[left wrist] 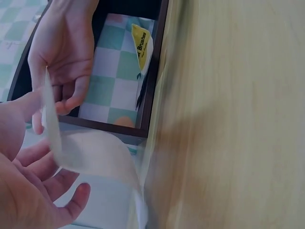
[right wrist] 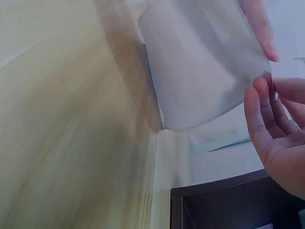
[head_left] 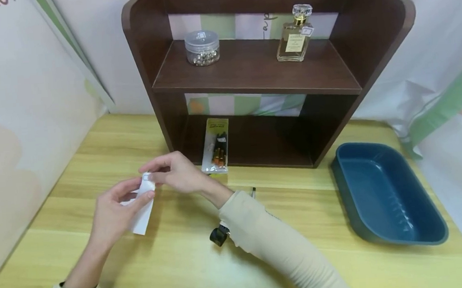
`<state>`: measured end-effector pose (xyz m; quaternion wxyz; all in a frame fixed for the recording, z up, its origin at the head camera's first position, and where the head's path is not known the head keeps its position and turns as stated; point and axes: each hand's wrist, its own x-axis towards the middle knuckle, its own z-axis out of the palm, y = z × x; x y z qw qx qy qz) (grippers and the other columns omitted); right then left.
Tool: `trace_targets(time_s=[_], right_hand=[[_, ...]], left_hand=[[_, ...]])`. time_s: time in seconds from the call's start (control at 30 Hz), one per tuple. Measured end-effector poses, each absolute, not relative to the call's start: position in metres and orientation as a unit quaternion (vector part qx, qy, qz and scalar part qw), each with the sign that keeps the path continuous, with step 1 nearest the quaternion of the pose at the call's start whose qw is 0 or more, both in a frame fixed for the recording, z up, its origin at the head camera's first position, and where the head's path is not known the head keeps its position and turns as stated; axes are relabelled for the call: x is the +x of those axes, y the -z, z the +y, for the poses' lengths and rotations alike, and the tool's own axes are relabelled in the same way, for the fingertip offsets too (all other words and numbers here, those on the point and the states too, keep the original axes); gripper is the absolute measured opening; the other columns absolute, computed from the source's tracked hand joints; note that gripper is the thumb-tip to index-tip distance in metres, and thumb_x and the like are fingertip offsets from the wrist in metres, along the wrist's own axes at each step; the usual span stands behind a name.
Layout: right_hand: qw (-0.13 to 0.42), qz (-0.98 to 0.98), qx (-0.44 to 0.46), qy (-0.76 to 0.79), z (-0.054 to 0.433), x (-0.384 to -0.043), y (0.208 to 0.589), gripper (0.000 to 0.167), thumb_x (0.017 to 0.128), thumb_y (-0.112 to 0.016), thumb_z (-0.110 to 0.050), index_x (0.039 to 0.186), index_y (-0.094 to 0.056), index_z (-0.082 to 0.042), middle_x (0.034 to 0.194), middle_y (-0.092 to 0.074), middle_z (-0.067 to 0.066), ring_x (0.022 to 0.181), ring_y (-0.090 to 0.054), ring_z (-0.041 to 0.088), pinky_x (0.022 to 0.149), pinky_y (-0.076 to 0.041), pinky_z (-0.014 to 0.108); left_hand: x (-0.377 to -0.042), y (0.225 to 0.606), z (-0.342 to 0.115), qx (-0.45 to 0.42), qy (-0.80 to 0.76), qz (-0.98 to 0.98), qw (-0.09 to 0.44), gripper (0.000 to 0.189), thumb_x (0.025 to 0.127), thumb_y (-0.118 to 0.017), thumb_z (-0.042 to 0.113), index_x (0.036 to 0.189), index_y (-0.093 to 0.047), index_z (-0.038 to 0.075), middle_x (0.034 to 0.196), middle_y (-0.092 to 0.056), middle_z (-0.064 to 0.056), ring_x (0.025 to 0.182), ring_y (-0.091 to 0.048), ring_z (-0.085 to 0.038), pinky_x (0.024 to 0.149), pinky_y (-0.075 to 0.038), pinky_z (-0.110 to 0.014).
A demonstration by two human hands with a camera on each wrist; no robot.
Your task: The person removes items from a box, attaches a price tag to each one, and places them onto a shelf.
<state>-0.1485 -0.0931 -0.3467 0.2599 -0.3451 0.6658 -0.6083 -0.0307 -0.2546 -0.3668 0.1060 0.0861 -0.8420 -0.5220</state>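
Observation:
A white paper strip [head_left: 142, 219] hangs curved above the table at the left in the head view. A small outlined square label [head_left: 146, 177] shows at its upper end. My left hand [head_left: 112, 213] pinches the strip along its length between thumb and fingers. My right hand [head_left: 181, 173] pinches the upper end, beside the label. In the right wrist view the strip [right wrist: 195, 71] bows broadly over the table, its edge between my right thumb and fingertips. The left wrist view shows the strip [left wrist: 97, 152] curling down past my left fingers.
A dark brown shelf [head_left: 251, 86] stands at the back. It bears a jar of silver beads [head_left: 202, 49], a perfume bottle [head_left: 294, 42] and a packet of brushes [head_left: 216, 146]. A blue basin [head_left: 347, 198] sits at the right. A pen tip [head_left: 253, 192] shows behind my right sleeve.

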Motion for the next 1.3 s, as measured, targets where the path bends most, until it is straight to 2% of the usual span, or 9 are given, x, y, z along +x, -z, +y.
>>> trace_targets(time_s=[0.17,0.27,0.53,0.87,1.3], right_hand=[[0.255,0.663,-0.348,0.611,-0.094,-0.148,0.348,0.025,0.096,-0.06,0.008,0.12,-0.068,0.007,0.096,-0.071,0.013,0.08,-0.066,0.013,0.076,-0.06,0.034],[0.241,0.683,-0.365,0.586,-0.093,-0.148,0.348,0.025,0.096,-0.06,0.006,0.12,-0.069,0.004,0.09,-0.07,0.008,0.079,-0.065,0.016,0.075,-0.06,0.035],[0.172,0.752,-0.42,0.478,-0.092,-0.151,0.343,0.022,0.095,-0.066,0.0,0.115,-0.074,-0.006,0.081,-0.068,-0.004,0.073,-0.06,0.007,0.063,-0.053,0.019],[0.151,0.773,-0.468,0.402,-0.089,-0.153,0.338,0.017,0.096,-0.067,-0.005,0.109,-0.074,-0.013,0.083,-0.069,-0.009,0.077,-0.061,0.005,0.068,-0.05,0.015],[0.164,0.757,-0.487,0.404,-0.086,-0.155,0.34,0.014,0.097,-0.066,-0.006,0.105,-0.074,-0.014,0.092,-0.07,-0.009,0.081,-0.063,0.003,0.071,-0.052,0.016]], left_hand=[[-0.03,0.367,-0.251,0.098,0.525,-0.838,0.111,0.049,0.086,-0.083,0.026,0.125,-0.068,0.001,0.113,-0.071,-0.019,0.086,-0.068,-0.009,0.059,-0.058,-0.027],[-0.03,0.366,-0.25,0.099,0.512,-0.845,0.122,0.047,0.085,-0.083,0.025,0.124,-0.069,0.001,0.114,-0.071,-0.018,0.086,-0.066,-0.006,0.061,-0.057,-0.022],[-0.03,0.362,-0.25,0.101,0.474,-0.865,0.132,0.046,0.085,-0.083,0.027,0.121,-0.071,0.001,0.112,-0.072,-0.018,0.084,-0.065,-0.008,0.063,-0.054,-0.017],[-0.028,0.36,-0.252,0.1,0.461,-0.875,0.11,0.047,0.087,-0.082,0.03,0.122,-0.071,0.001,0.115,-0.071,-0.018,0.09,-0.065,-0.021,0.063,-0.054,-0.019],[-0.029,0.363,-0.254,0.09,0.463,-0.876,0.101,0.043,0.089,-0.079,0.031,0.122,-0.072,0.003,0.115,-0.071,-0.017,0.087,-0.066,-0.021,0.062,-0.056,-0.022]])
